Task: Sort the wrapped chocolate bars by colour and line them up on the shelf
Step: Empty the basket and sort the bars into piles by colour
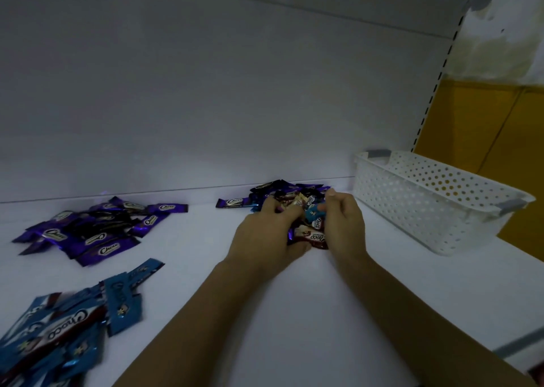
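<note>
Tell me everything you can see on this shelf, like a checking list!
Surface: white shelf, dimly lit.
Job's things: purple pile at back left; blue pile at front left; mixed pile unsorted by the back panel; single purple bar just left of it.
Clutter: white perforated basket at the right.
Hands: left hand grips bars in the mixed pile; right hand pinches a blue bar.
Cables: nothing seen.
Surroundings: grey back panel, slotted upright, yellow wall at the right.
</note>
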{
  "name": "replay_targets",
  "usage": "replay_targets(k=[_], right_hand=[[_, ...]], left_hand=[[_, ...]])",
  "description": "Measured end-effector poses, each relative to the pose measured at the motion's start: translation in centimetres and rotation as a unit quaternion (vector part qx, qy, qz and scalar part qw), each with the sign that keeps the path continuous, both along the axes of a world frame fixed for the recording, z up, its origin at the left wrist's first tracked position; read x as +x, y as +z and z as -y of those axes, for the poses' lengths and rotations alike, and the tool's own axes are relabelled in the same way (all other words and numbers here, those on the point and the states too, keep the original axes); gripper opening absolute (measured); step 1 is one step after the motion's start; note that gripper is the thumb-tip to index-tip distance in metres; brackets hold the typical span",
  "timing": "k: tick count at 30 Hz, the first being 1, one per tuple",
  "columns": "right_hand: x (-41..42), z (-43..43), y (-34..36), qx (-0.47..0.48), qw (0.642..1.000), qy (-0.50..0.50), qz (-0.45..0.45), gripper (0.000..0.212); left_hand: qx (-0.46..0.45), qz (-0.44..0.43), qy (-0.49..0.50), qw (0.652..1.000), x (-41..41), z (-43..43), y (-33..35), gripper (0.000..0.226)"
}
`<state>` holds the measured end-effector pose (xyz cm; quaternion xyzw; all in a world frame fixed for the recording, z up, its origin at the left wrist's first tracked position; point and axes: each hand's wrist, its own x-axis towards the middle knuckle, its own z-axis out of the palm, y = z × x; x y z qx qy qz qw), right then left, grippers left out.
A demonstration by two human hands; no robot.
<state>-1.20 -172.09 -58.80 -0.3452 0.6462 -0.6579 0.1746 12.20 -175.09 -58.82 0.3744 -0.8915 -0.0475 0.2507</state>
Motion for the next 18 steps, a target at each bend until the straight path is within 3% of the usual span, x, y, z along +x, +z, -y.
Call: replay_targets(k=[4, 7, 9, 10, 13, 14, 16, 18], right_hand=[[0.1, -0.3, 0.2, 0.004, 0.999, 0.002, -0.031, 0.025], [0.3, -0.6, 0.2, 0.005, 0.993, 0.001, -0.116, 0.025], [0.7, -0.9, 0.2, 0.004, 0.987, 0.018, -0.158, 0.024], [0.9, -1.0, 0.3, 0.003, 0.983, 0.028, -0.181, 0.022], [1.2, -1.2, 0.3, -0.002, 0.954, 0.053, -0.295, 0.016], [1.3, -1.2, 0.2, 0.01, 0.939, 0.066, -0.336, 0.016], [1.9, -1.4, 0.2, 0.033, 0.91, 0.098, -0.402, 0.018], [2.8, -1.8, 0.3, 0.037, 0.889, 0.131, -0.438, 0.027]], left_hand=[[0.023, -0.126, -0.01, 0.992, 0.5, 0.2, -0.1, 0.044], [0.092, -0.276, 0.002, 0.957, 1.0, 0.7, 0.1, 0.032], [0.177, -0.398, 0.017, 0.9, 1.4, 1.0, 0.2, 0.026], [0.233, -0.469, 0.016, 0.852, 1.6, 1.2, 0.3, 0.024], [0.385, -0.639, -0.009, 0.666, 2.5, 1.6, 0.8, 0.017], [0.41, -0.655, -0.009, 0.634, 2.7, 1.6, 1.0, 0.016], [0.433, -0.662, -0.007, 0.612, 2.8, 1.6, 1.1, 0.016], [0.431, -0.659, -0.011, 0.616, 2.7, 1.5, 1.2, 0.019]])
